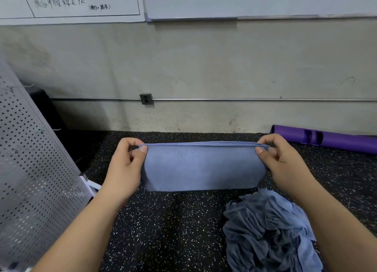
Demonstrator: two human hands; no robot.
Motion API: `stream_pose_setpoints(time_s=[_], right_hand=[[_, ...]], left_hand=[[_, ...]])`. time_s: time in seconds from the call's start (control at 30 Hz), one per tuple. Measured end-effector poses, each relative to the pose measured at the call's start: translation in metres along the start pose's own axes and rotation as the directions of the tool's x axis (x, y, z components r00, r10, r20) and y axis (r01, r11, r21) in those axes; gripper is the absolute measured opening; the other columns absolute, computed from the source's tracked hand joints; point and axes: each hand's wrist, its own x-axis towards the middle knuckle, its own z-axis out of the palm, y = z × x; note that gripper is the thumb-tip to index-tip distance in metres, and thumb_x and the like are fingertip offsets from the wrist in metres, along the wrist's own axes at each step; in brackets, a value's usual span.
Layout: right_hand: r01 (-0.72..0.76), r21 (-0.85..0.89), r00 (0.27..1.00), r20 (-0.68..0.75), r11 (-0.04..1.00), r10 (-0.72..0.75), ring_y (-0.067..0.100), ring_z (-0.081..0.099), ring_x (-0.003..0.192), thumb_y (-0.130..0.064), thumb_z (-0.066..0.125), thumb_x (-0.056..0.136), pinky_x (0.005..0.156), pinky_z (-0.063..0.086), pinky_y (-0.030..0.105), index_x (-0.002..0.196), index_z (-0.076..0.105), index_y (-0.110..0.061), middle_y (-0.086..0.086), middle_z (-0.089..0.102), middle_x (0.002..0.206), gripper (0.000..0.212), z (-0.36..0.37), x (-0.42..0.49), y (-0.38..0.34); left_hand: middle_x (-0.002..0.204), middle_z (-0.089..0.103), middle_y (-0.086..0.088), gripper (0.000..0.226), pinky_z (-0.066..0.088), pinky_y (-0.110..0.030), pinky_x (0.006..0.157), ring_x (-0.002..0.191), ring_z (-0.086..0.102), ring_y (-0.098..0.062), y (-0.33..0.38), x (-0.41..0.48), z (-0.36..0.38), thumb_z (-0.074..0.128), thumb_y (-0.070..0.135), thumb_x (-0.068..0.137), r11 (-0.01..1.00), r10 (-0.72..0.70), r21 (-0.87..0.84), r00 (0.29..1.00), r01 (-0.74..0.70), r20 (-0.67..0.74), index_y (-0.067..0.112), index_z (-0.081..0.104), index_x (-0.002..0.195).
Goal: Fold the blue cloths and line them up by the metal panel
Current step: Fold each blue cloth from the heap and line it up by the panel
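A blue cloth, folded over double, hangs stretched between my two hands above the dark speckled floor. My left hand pinches its top left corner between thumb and curled fingers. My right hand pinches the top right corner the same way. The cloth's lower edge hangs level, a little above the floor. A crumpled heap of blue cloths lies on the floor at the lower right, under my right forearm. The perforated metal panel leans along the left side.
A purple rolled mat lies against the wall at the right. The grey wall carries a pipe and a socket box. A white object pokes out at the panel's foot. Speckled floor spreads between panel and heap.
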Motion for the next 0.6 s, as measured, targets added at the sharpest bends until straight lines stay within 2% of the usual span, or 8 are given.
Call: stream_pose_setpoints(time_s=[0.07, 0.13, 0.2, 0.3, 0.37, 0.47, 0.6], right_hand=[[-0.077, 0.192, 0.997, 0.015, 0.978, 0.075, 0.020, 0.052, 0.066, -0.023, 0.058, 0.110, 0.061, 0.039, 0.035, 0.109, 0.063, -0.034, 0.008, 0.072, 0.078, 0.013, 0.002, -0.001, -0.004], [-0.133, 0.283, 0.991, 0.030, 0.950, 0.130, 0.023, 0.051, 0.068, -0.024, 0.056, 0.111, 0.059, 0.037, 0.035, 0.114, 0.067, -0.036, 0.011, 0.068, 0.081, 0.016, 0.005, -0.002, -0.005], [-0.177, 0.273, 0.984, 0.036, 0.946, 0.174, 0.023, 0.049, 0.073, -0.027, 0.054, 0.112, 0.060, 0.038, 0.035, 0.112, 0.070, -0.038, 0.009, 0.064, 0.087, 0.019, 0.010, -0.002, -0.002], [-0.279, 0.321, 0.960, 0.086, 0.905, 0.265, 0.024, 0.050, 0.077, -0.026, 0.053, 0.112, 0.060, 0.040, 0.035, 0.110, 0.072, -0.038, 0.009, 0.065, 0.093, 0.022, 0.018, -0.002, 0.002], [-0.360, 0.366, 0.933, 0.126, 0.858, 0.338, 0.026, 0.051, 0.076, -0.025, 0.054, 0.112, 0.059, 0.039, 0.035, 0.109, 0.074, -0.037, 0.010, 0.067, 0.096, 0.024, 0.021, -0.001, 0.006], [-0.407, 0.401, 0.912, 0.122, 0.820, 0.393, 0.025, 0.052, 0.076, -0.022, 0.053, 0.112, 0.057, 0.039, 0.034, 0.109, 0.075, -0.037, 0.009, 0.068, 0.103, 0.027, 0.020, 0.003, 0.009], [-0.409, 0.431, 0.907, 0.094, 0.805, 0.410, 0.025, 0.052, 0.076, -0.025, 0.054, 0.111, 0.058, 0.037, 0.035, 0.105, 0.074, -0.034, 0.008, 0.068, 0.102, 0.023, 0.020, 0.004, 0.012]], left_hand=[[0.068, 0.056, 0.002, 0.008, 0.043, -0.027, 0.053, 0.059, 0.049, -0.009, 0.005, 0.000, 0.004, 0.063, 0.028, 0.108, 0.973, -0.132, -0.193, 0.991, 0.128, -0.004, 0.033, 0.065, 0.114], [0.084, 0.068, 0.001, 0.010, 0.049, -0.029, 0.058, 0.067, 0.058, -0.010, 0.006, -0.002, 0.008, 0.067, 0.032, 0.105, 0.901, -0.274, -0.339, 0.961, 0.272, 0.044, 0.033, 0.070, 0.115], [0.099, 0.072, -0.002, 0.012, 0.052, -0.034, 0.066, 0.077, 0.063, -0.014, 0.003, -0.001, 0.011, 0.071, 0.038, 0.102, 0.838, -0.394, -0.372, 0.914, 0.399, 0.093, 0.032, 0.074, 0.111], [0.099, 0.076, -0.004, 0.012, 0.054, -0.034, 0.067, 0.078, 0.066, -0.018, -0.002, -0.001, 0.014, 0.072, 0.031, 0.102, 0.700, -0.547, -0.424, 0.813, 0.575, 0.199, 0.027, 0.074, 0.113], [0.095, 0.078, -0.005, 0.021, 0.054, -0.034, 0.066, 0.077, 0.067, -0.020, -0.005, 0.001, 0.011, 0.070, 0.017, 0.102, 0.649, -0.569, -0.433, 0.777, 0.625, 0.268, 0.026, 0.073, 0.120], [0.086, 0.074, -0.005, 0.036, 0.049, -0.035, 0.062, 0.075, 0.059, -0.021, -0.009, 0.003, 0.003, 0.064, 0.004, 0.100, 0.664, -0.519, -0.433, 0.792, 0.610, 0.321, 0.028, 0.072, 0.126], [0.100, 0.077, -0.013, 0.021, 0.053, -0.035, 0.069, 0.079, 0.066, -0.022, -0.005, 0.003, 0.002, 0.066, 0.004, 0.101, 0.676, -0.475, -0.487, 0.832, 0.553, 0.286, 0.018, 0.077, 0.112]])
